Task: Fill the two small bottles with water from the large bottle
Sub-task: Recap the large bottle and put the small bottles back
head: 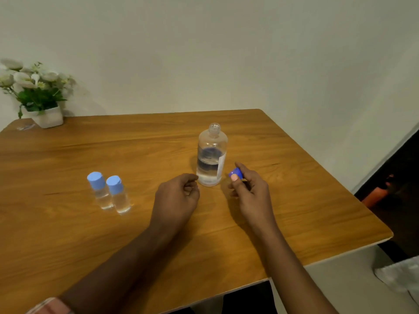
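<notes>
**Head view: wooden worktop against a pale wall.** A pot of white flowers stands at the far left corner. A white cloth lies beyond the worktop's edge at lower right.

The large bottle stands upright near the centre, its neck uncapped, partly filled with clear liquid. Well to its left, the left small bottle and the right small bottle stand upright side by side, apparently touching. Each has a light-blue cap on.

The left hand lies back-up just beside the large bottle's base, with its fingers loosely curled and holding nothing. The right hand, just right of that bottle, pinches the dark-blue cap between thumb and fingers. Both forearms reach in from the near edge.
</notes>
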Demonstrator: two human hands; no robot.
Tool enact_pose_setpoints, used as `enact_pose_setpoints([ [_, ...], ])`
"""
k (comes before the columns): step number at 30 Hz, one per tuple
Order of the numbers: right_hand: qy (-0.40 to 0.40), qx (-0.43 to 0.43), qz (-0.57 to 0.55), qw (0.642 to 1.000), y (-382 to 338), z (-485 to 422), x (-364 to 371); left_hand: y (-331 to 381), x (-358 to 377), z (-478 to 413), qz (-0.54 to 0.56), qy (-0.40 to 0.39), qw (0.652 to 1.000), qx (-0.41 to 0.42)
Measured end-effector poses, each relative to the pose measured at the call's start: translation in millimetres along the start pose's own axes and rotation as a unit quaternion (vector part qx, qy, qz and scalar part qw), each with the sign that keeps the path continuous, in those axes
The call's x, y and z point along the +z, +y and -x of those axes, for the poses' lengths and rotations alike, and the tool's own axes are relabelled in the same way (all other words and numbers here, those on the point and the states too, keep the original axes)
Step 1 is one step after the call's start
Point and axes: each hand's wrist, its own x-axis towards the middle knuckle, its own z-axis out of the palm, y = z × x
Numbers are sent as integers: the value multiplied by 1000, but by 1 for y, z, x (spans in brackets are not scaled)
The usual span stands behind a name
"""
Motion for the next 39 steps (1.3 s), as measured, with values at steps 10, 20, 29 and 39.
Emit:
enact_pose_setpoints([
  [10,-14,-98,38,994,-69,-59,-23,0,17,-19,53,-19,998,-22],
  [20,-209,-185,284,917,-126,-98,-9,-2,20,-27,85,-37,996,-6],
  [29,-255,-164,323,897,-133,-103,-7,-6,19,-28,93,-44,995,13],
  [39,-224,-173,441,852,-142,-102,2,-6,18,-28,88,-43,995,15],
])
